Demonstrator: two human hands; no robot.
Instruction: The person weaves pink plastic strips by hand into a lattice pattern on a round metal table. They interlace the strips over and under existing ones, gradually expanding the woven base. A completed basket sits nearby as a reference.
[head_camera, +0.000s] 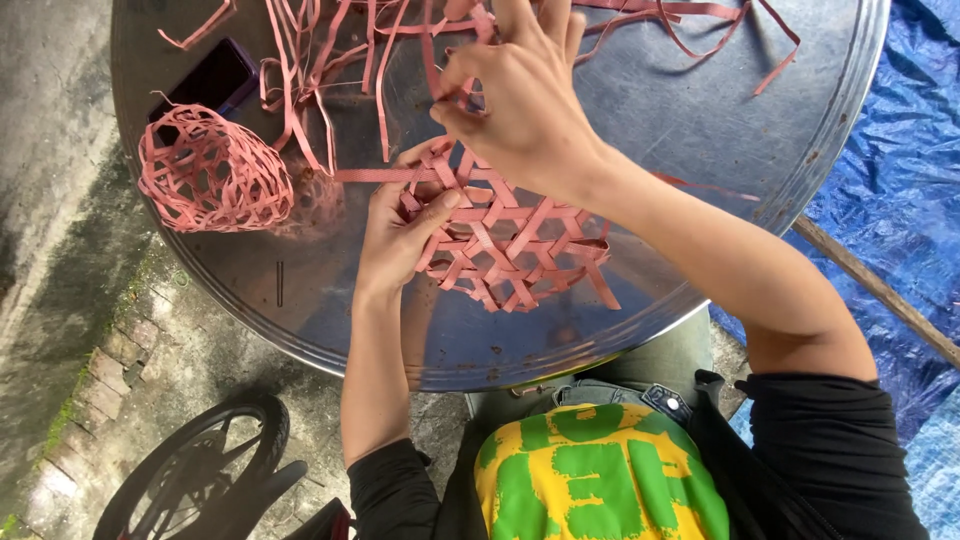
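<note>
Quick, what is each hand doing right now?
Left hand: closed, thumb pressing down the edge of the pink woven mat.
Right hand: closed, fingers pinching a pink strip above the mat.

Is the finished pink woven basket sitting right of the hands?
No, the woven basket lies on the metal table left of the left hand.

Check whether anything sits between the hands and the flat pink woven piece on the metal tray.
Nothing visible does. The left hand presses directly on the flat woven piece, and the right hand pinches strips at its far edge. The finished woven ball and loose strips lie off to the side on the tray.
</note>
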